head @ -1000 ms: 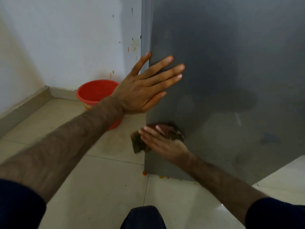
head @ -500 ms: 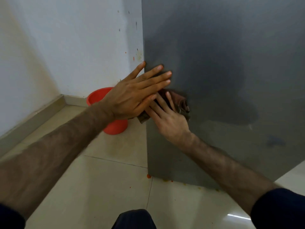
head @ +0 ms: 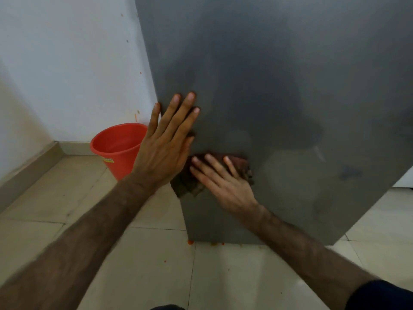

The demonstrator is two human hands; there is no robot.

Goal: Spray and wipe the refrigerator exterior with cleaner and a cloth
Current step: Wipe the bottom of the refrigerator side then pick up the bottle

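The wiping was under way on the grey side panel of the refrigerator (head: 268, 86), low down and close to its left edge. The right hand (head: 225, 186) lay flat with fingers straight and slightly spread, pressing a dark brown cloth (head: 240, 163) against the panel; part of the cloth bunched out to the left beneath the hand, past the panel's edge. The left hand (head: 166, 144) was also spread flat, fingers straight, braced on the panel just above and to the left of the cloth, its thumb along the corner. No spray bottle was in view, so whether spraying was finished could not be told; a faint sheen and smeary patches on the lower panel suggested that some cleaner or moisture had gone on. To judge by those dull smudges to the right of the cloth, and by the upper panel, much of this side probably remained to be wiped, and the other faces were out of sight. A red bucket (head: 116, 146) stood on the tiled floor (head: 67, 198) to the left, near the wall, and small orange specks lay on the floor at the foot of the refrigerator.
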